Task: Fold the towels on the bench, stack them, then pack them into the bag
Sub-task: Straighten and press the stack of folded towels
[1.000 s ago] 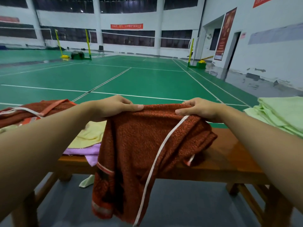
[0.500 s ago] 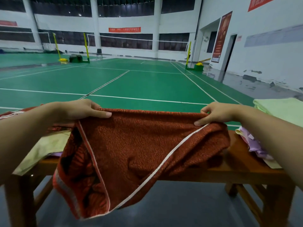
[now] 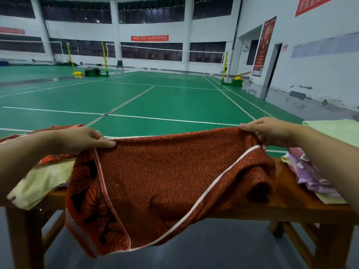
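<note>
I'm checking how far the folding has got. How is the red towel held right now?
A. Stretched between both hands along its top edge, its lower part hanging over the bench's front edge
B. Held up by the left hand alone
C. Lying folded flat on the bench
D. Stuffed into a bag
A: the left hand and right hand each pinch the top edge of the red towel, which drapes down past the front of the bench.

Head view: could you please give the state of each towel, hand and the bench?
rust-red towel: held spread, lower part hanging over the bench front
left hand: grips its top edge
right hand: pinches its top edge
pale yellow towel: unfolded
light green towel: lying flat
bench: partly covered
</note>
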`<control>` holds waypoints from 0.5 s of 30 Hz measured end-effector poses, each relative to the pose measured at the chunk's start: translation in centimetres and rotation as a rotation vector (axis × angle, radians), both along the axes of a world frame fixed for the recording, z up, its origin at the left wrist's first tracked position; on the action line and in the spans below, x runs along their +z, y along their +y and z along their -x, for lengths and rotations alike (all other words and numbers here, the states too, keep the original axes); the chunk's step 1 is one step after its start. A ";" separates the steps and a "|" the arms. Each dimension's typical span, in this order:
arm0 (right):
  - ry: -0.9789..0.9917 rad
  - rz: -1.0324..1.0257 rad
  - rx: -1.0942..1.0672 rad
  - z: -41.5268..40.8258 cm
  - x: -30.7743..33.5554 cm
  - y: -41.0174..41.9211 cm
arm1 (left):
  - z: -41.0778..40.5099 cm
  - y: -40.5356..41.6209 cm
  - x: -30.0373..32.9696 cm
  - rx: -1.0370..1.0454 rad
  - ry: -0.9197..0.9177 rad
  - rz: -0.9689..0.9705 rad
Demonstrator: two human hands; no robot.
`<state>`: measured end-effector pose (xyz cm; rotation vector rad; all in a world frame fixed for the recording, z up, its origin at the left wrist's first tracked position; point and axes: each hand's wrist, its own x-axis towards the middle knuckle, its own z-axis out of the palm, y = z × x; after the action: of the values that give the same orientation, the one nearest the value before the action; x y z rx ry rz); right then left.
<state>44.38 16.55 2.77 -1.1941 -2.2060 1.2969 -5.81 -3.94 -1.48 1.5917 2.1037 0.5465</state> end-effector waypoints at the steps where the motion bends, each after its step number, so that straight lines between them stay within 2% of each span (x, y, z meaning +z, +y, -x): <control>1: 0.032 -0.008 -0.016 0.1 0.1 0.1 | -0.1 0.2 0.2 0.027 0.039 0.000; 4: 0.149 -0.045 -0.048 0.3 0.4 0.4 | -0.9 0.5 1.7 0.092 0.170 -0.055; 6: 0.217 -0.074 -0.063 0.3 0.6 0.8 | -1.6 0.4 2.7 0.122 0.172 -0.086; 8: 0.220 -0.130 -0.107 0.2 0.8 1.5 | -1.9 0.6 3.1 0.101 0.025 -0.085; 11: 0.091 -0.231 -0.164 0.9 0.6 2.2 | -3.6 2.0 3.8 0.116 -0.537 -0.155; 12: 0.062 -0.272 -0.195 1.2 0.6 2.4 | -4.1 2.6 4.1 0.131 -0.649 -0.213; 14: 0.019 -0.357 -0.264 1.8 0.6 3.0 | -4.5 4.3 4.7 0.148 -0.664 -0.305; 15: -0.014 -0.414 -0.299 2.0 0.9 3.1 | -4.5 5.2 4.9 0.165 -0.593 -0.363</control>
<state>42.33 19.66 3.69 -1.2974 -2.0667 0.6760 -1.28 1.21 3.43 1.2156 1.7432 1.3356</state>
